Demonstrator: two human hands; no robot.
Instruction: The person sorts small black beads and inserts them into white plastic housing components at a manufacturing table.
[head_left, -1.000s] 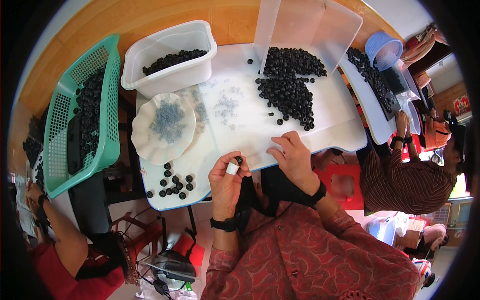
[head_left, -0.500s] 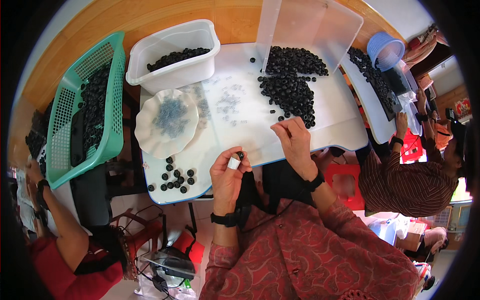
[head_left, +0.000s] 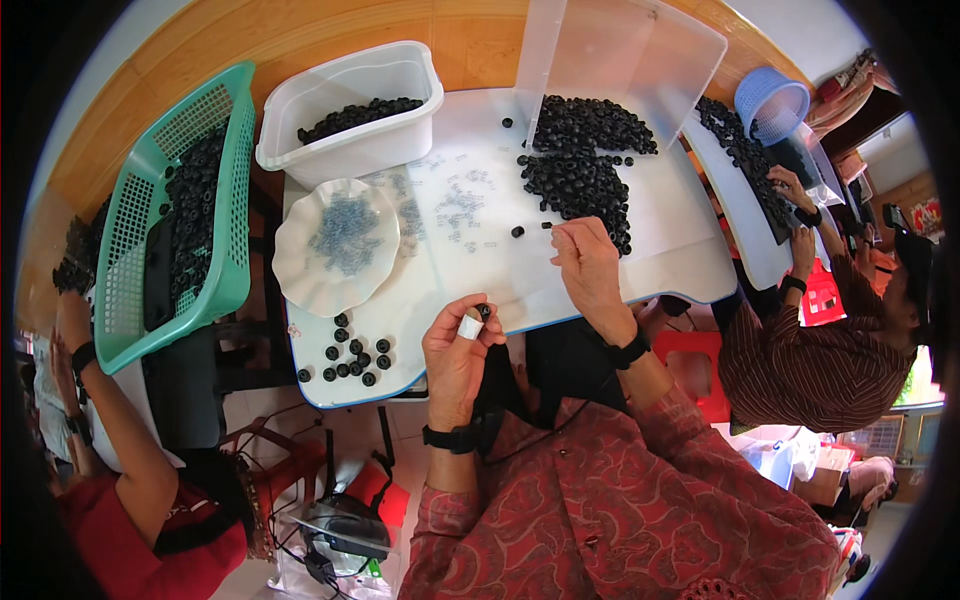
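The hands are apart. The left hand (head_left: 458, 345), nearer the body than the plate (head_left: 300, 275) and to its right, pinches a black piece (head_left: 484, 311) in its fingertips, by the near edge of the surface (head_left: 480, 285). A white wrap (head_left: 469, 328) circles one digit of that hand. The right hand (head_left: 590, 265) is farther right of the plate, about level with it, fingers curled together by the near side of the pile (head_left: 575, 190). The pinched piece is well apart from this hand, to its left and nearer the body. A small piece (head_left: 547, 225) shows right at the curled fingertips; I cannot tell whether they grip it. A loose piece (head_left: 517, 231) lies right of the plate, just short of that hand.

Clear bits (head_left: 347, 235) lie in the plate, with more strewn to its right. Nearer the body than the plate sits a black cluster (head_left: 355, 358); beyond it stands a white tub (head_left: 350, 155), and to its left a green basket (head_left: 238, 200).
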